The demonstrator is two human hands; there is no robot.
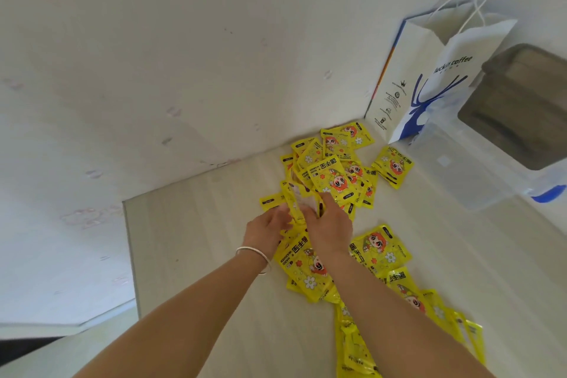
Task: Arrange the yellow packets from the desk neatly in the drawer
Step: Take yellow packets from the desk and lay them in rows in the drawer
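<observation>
pale wood desk by papered wall; both hands' fingers seemingly clamp yellow packets.

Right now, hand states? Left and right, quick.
Left hand: gripping yellow packets gathered from the heap on the desk.
Right hand: gripping the same bunch of packets from the other side.

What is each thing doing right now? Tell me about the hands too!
Packets: scattered loose on the desk, many overlapping.
Left hand: gripping a bunch of packets.
Right hand: gripping the same bunch.
Paper bag: upright, open at the top.
Plastic box: on the desk beside the bag.
</observation>
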